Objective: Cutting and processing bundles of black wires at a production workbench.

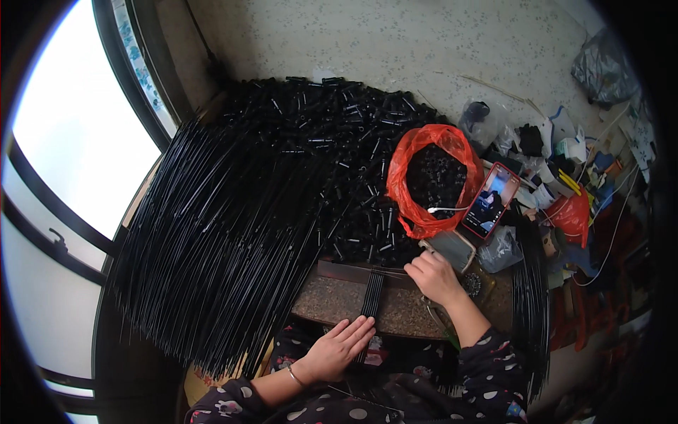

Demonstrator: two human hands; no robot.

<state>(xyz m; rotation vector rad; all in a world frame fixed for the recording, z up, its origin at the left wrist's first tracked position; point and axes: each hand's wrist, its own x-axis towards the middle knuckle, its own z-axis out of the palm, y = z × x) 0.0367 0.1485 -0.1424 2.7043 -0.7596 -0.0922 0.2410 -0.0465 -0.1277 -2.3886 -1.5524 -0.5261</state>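
1 small row of black rods [373,293] is lined up on the speckled board [417,307], pressed by the left hand [339,348], laid flat. The right hand [434,275] is curled nearby; whether anything's pinched can't be told. Loads of loose rods [219,240] and black tubes [332,127] seem left undone. The tiny phone [491,201] text can't be read.

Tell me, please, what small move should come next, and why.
I would probably bring the right hand over to the far ends of the black rods: the left hand lies flat across their near part, perhaps steadying them, while the right hand is off to their right.
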